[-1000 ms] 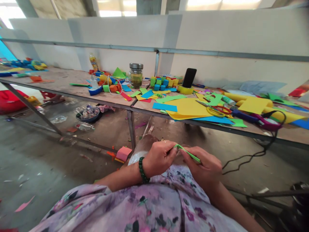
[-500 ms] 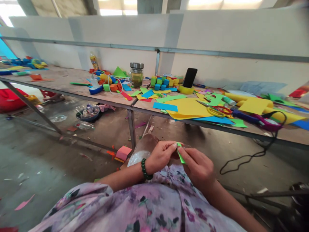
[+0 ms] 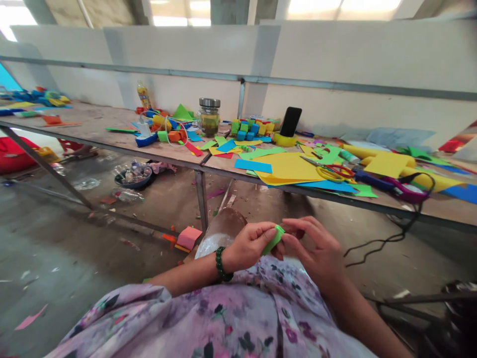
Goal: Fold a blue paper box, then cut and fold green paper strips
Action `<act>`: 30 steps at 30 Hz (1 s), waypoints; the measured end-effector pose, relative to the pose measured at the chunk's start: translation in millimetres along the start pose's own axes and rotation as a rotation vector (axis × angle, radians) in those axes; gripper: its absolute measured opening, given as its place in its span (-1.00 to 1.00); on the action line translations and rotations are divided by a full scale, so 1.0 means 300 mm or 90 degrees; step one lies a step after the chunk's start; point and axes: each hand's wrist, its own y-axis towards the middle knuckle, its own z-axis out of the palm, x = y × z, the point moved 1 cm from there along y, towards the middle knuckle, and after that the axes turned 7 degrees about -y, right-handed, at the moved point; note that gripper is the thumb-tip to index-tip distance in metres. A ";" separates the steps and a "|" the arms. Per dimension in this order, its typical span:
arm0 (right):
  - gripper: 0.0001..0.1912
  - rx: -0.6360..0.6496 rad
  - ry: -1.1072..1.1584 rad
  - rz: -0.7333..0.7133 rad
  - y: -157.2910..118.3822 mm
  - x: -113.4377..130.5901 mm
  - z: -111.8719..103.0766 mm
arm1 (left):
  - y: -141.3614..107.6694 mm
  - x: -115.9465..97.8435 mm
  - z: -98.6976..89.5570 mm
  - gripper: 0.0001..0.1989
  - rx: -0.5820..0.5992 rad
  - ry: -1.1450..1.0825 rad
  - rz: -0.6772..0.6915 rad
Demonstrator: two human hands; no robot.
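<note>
Above my lap, my left hand pinches a small bright green strip between thumb and fingers. The strip looks like paper or thin foam and appears bent over at its upper end. My right hand is just right of it, thumb and index finger spread apart. Its thumb tip is close to the strip's edge; whether they touch I cannot tell. Part of the strip is hidden by my left fingers.
Ahead stands a long table with yellow sheets, scissors, coloured cubes, a glass jar and a phone. A black cord hangs off the right side. Below lies a basin of bottles.
The green strip has turned so its lower end points left. My right hand has shifted right and its fingers have spread off the strip, while my left hand keeps its hold.
</note>
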 end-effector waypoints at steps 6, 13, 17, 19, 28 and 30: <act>-0.88 0.027 -0.006 -0.044 0.005 -0.001 0.012 | -0.008 0.000 -0.004 -0.51 -0.025 0.328 0.111; -0.77 0.144 -0.065 -0.087 0.002 -0.024 0.007 | -0.013 -0.006 -0.002 -0.54 0.025 0.376 0.104; -0.70 0.219 0.000 -0.105 0.002 -0.055 0.004 | -0.016 -0.008 0.002 -0.53 0.088 0.299 0.033; -0.67 0.209 0.001 -0.118 -0.002 -0.063 0.010 | -0.016 -0.007 -0.001 -0.51 0.089 0.299 0.028; -0.57 0.214 0.125 0.016 -0.016 -0.065 0.049 | -0.005 -0.019 -0.003 -0.46 0.080 0.265 -0.020; -0.59 0.285 0.210 0.052 -0.009 -0.063 0.041 | -0.003 -0.022 -0.004 -0.44 0.087 0.260 -0.037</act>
